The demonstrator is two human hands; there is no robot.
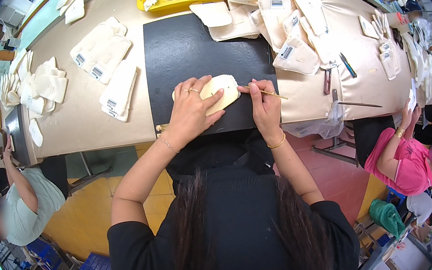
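A cream padded fabric piece with a rounded, frayed right end lies over the black mat in front of me. My left hand reaches across its left part and holds it, the fingers resting on its face. In my right hand a thin brass-coloured stick is pinched between thumb and fingers. One end of the stick points at the frayed edge of the piece, and the other sticks out to the right. Whether its tip touches the fabric is too small to tell.
Cream padded pieces with labels lie in a heap at back right and in stacks at left. A yellow tray stands behind the mat. Right of it lie a red cutter and a dark pen. Co-workers sit either side.
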